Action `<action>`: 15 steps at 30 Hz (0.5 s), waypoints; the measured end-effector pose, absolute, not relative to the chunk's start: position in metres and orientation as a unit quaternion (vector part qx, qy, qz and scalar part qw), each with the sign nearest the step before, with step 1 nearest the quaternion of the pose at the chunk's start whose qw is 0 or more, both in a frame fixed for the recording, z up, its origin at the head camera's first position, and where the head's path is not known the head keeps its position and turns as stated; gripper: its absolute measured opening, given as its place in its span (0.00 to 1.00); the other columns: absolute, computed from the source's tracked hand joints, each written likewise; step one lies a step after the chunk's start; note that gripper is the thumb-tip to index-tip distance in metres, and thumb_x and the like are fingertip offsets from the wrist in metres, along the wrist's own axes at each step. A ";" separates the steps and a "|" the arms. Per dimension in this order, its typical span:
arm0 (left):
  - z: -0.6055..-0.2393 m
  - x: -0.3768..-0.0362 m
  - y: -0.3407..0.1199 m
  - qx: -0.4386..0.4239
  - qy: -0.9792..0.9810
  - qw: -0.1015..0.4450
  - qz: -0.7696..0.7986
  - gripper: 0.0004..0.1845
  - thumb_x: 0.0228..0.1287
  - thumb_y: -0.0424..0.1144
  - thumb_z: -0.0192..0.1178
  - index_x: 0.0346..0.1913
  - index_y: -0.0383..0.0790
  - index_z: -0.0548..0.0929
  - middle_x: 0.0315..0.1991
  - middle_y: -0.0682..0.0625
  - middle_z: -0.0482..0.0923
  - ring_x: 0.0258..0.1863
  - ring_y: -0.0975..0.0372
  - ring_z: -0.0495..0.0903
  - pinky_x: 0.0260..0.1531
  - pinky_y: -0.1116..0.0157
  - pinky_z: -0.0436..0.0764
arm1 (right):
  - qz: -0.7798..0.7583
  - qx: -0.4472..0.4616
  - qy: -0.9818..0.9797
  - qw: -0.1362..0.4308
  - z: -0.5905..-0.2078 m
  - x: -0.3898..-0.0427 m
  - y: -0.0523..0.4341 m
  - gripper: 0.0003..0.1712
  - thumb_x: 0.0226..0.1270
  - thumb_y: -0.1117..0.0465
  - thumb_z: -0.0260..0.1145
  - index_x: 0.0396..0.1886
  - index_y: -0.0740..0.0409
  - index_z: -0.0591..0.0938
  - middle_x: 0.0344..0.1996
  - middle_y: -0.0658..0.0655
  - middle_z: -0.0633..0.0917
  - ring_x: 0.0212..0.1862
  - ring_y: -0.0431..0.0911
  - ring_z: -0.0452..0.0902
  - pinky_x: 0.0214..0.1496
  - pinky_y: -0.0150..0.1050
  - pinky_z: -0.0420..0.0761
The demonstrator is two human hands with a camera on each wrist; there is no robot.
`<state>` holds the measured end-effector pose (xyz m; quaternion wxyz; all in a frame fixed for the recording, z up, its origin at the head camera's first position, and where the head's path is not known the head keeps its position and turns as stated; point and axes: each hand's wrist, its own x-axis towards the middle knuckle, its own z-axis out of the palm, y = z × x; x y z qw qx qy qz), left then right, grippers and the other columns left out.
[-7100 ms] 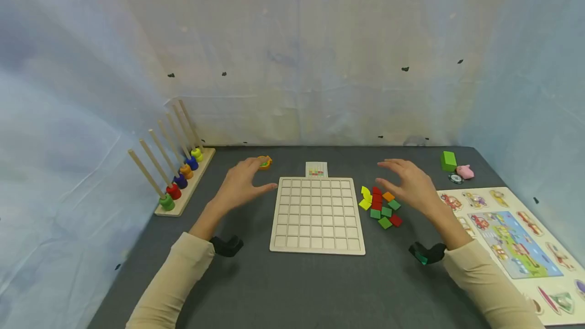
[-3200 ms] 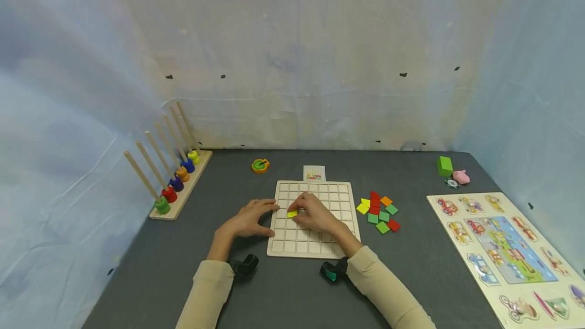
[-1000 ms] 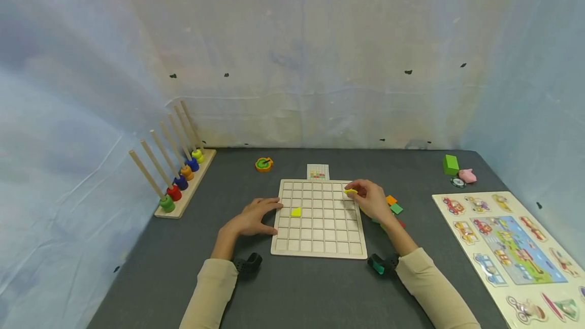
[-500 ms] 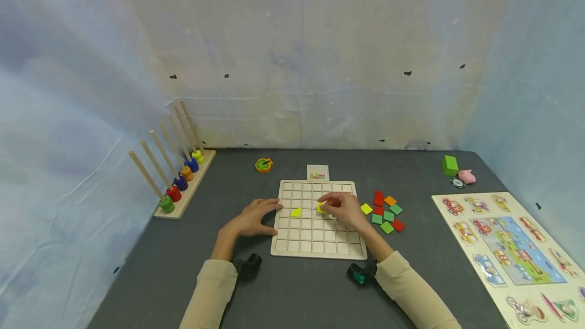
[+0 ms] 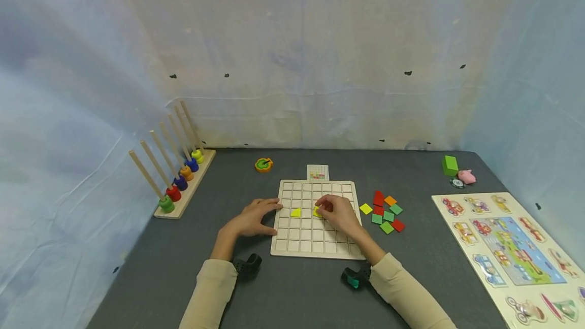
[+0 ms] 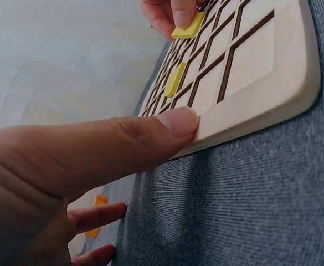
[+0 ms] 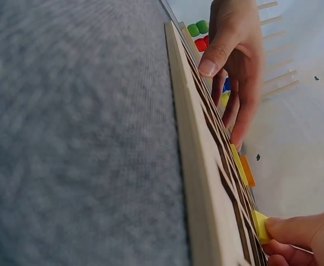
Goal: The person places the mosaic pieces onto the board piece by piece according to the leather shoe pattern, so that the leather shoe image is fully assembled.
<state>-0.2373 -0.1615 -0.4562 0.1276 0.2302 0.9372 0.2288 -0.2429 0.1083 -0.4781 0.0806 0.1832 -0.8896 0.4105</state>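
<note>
Yellow tile (image 5: 317, 211) now down over grid board (image 5: 320, 248), pinched in your right hand (image 5: 337, 214), just right of first yellow tile (image 5: 295, 212); a moment ago still higher. Left hand (image 5: 249, 219) flat, fingers steadying board edge

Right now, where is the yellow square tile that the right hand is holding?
In the head view, the yellow square tile is pinched over the wooden grid board, mid-board, just right of the placed yellow tile.

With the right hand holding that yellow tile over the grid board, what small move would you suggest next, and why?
Probably lower the yellow tile flat into a square near the placed tile and release. The right hand pinches it tilted above the board, which the left hand steadies.
</note>
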 end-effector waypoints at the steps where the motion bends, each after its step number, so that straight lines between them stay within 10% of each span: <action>1: -0.456 -0.237 -0.161 0.231 0.937 0.127 0.228 0.38 0.50 0.50 0.70 0.66 0.48 0.69 0.70 0.51 0.58 0.68 0.49 0.54 0.61 0.44 0.57 | 0.406 0.181 -0.892 0.081 -0.478 -0.243 0.108 0.06 0.55 0.65 0.70 0.34 0.59 0.85 0.23 0.48 0.81 0.25 0.38 0.73 0.28 0.32 0.72; 15: -0.454 -0.236 -0.160 0.231 0.936 0.128 0.232 0.38 0.50 0.47 0.71 0.66 0.46 0.70 0.70 0.49 0.58 0.68 0.50 0.54 0.61 0.44 0.57 | 0.384 0.208 -0.897 0.062 -0.474 -0.241 0.120 0.05 0.57 0.64 0.69 0.35 0.55 0.86 0.27 0.47 0.84 0.28 0.37 0.76 0.30 0.32 0.74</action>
